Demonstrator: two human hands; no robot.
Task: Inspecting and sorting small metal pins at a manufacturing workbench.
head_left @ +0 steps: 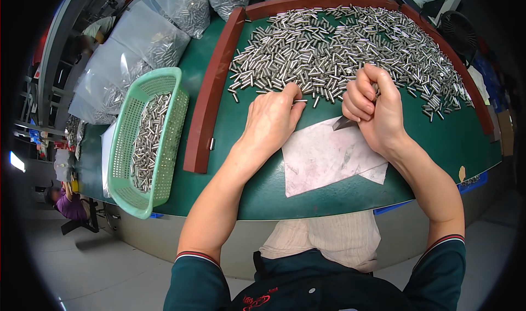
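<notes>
My left hand (268, 119) is closed in a pinch on a small metal pin (301, 100), whose end sticks out between thumb and forefinger. It sits at the near edge of a wide heap of shiny metal pins (307, 53). To its right, my right hand (378, 108) is a fist around a dark tool with a pointed, blade-like tip (343, 123). The tool's tip points left toward my left hand, and its other end is hidden in the fist. Below both hands lies a smudged, pinkish-white sheet (323, 160) on the green tabletop (257, 193).
A dark red wooden border (211, 92) frames the heap. One loose pin (212, 144) lies against its left piece. Left of it stands a light green basket (178, 108) partly filled with pins. Clear bags of pins (148, 37) line the back left. A person (71, 204) sits far left.
</notes>
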